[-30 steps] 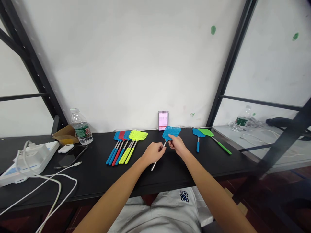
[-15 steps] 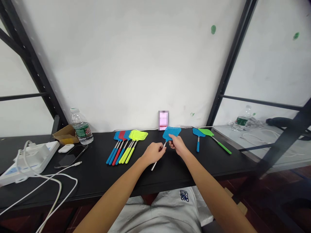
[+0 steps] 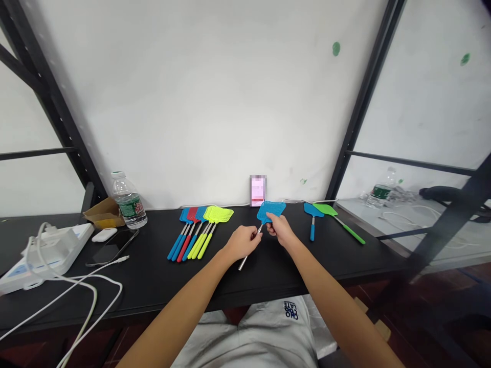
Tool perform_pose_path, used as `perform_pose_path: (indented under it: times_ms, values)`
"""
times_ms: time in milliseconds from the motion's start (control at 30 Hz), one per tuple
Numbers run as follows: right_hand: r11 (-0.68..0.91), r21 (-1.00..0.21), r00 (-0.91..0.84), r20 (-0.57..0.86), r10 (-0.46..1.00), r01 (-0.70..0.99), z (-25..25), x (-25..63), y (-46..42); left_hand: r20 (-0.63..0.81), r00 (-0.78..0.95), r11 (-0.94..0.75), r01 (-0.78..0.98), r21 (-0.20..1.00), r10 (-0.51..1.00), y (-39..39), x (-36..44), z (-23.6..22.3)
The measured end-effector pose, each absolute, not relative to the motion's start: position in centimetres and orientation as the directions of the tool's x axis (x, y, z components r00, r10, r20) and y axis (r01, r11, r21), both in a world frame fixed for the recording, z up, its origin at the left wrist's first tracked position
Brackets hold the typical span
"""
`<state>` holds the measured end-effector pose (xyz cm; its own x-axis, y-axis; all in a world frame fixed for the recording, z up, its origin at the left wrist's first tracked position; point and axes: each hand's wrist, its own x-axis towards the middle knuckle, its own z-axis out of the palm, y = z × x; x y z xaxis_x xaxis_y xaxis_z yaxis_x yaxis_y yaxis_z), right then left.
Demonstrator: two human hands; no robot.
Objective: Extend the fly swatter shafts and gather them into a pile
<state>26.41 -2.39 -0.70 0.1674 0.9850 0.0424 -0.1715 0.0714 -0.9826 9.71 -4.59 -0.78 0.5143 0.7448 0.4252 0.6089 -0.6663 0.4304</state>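
Above the table's middle, my left hand (image 3: 243, 243) grips the bare metal shaft (image 3: 245, 259) of a blue plastic fly swatter (image 3: 270, 210). My right hand (image 3: 280, 230) pinches the same swatter just below its mesh head. At the left of my hands lies a fanned row of several fly swatters (image 3: 199, 236) in blue, red and yellow-green. At their right lie a blue swatter (image 3: 313, 217) and a green swatter (image 3: 339, 222) with a long handle.
A pink-screened phone (image 3: 258, 190) leans on the wall behind. Farther left on the black table (image 3: 153, 286) are a water bottle (image 3: 129, 200), a cardboard piece (image 3: 103, 213), a phone (image 3: 111, 247), earbud case (image 3: 103, 234) and white power strip (image 3: 48, 253) with cables. Black shelf uprights stand on both sides.
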Motion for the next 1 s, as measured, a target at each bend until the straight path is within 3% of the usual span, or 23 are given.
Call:
perform_pose_path:
  times_ms: [367,667,1000]
  values:
    - [0.066,-0.984,0.125,0.046,0.991,-0.163,-1.0,26.5,-2.1,0.452,0.518,-0.687,0.583,0.434,0.726,-4.4,9.7,-1.0]
    - [0.085,-0.992,-0.115,0.095,0.989,-0.089,-1.7,26.0,-2.2,0.464,0.503,-0.683,0.580,0.444,0.729,-4.2,9.7,-1.1]
    - [0.165,-0.965,-0.021,0.173,0.985,-0.206,-1.4,26.2,-1.3,0.455,0.512,-0.685,0.554,0.474,0.729,-3.9,10.1,-0.8]
